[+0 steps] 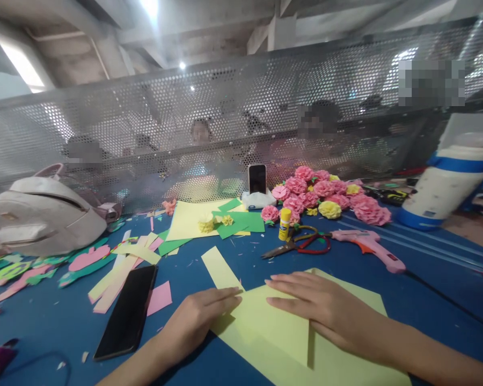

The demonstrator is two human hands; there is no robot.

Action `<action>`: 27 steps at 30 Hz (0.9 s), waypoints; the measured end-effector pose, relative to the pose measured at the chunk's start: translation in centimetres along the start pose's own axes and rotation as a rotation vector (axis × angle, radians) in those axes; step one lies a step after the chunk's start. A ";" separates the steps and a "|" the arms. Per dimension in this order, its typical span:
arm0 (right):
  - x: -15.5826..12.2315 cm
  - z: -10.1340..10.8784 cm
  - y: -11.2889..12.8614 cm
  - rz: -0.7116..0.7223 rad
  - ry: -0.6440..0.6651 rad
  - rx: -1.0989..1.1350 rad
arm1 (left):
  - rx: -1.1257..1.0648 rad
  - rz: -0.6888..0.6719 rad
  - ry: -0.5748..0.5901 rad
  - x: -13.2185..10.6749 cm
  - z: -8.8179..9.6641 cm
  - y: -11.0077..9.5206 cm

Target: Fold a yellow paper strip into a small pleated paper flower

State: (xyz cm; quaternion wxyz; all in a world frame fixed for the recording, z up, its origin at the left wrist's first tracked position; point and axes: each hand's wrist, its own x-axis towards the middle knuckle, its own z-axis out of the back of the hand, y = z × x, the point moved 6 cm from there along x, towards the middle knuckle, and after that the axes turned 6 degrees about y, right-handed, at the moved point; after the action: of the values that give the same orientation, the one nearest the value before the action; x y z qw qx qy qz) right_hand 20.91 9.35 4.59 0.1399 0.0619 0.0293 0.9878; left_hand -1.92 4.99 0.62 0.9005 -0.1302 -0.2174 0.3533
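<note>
A folded sheet of light yellow paper (282, 332) lies on the blue table (426, 300) in front of me. My left hand (199, 319) rests on its left edge, fingers stretched out and pressed flat. My right hand (326, 305) lies flat on top of the folded flap, fingers together and extended toward the left. Neither hand grips anything. A yellow paper strip (219, 268) pokes out from behind the sheet.
A black phone (126, 311) lies left of my left hand among pink, yellow and green paper scraps (116, 268). Scissors (295, 246), a glue stick (284, 224), a pink glue gun (370, 249), pink paper flowers (326, 195), a propped phone (257, 179), a pale bag (40, 217) and a white jug (446, 182) stand farther back.
</note>
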 end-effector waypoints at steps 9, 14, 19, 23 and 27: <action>-0.1 -1.1 1.8 0.136 0.044 -0.011 | 0.096 -0.015 0.125 -0.7 0.1 -1.7; -0.2 -0.8 2.4 0.210 0.085 0.064 | 0.152 -0.041 0.199 -0.9 0.1 -2.8; -0.1 -0.7 2.8 0.238 0.147 0.066 | 0.230 -0.095 0.212 -0.8 0.1 -3.5; -0.1 -0.3 2.9 0.256 0.129 0.118 | 0.256 -0.115 0.199 -0.8 -0.1 -3.6; 0.0 -0.8 2.7 0.252 0.171 0.121 | 0.243 -0.116 0.171 -0.8 -0.1 -3.6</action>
State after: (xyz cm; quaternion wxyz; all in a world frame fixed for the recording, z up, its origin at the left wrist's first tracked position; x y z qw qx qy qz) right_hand 20.09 6.76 4.04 0.0082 -0.0109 0.0926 0.9956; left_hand -0.33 1.87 1.66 0.9438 -0.0372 -0.1028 0.3118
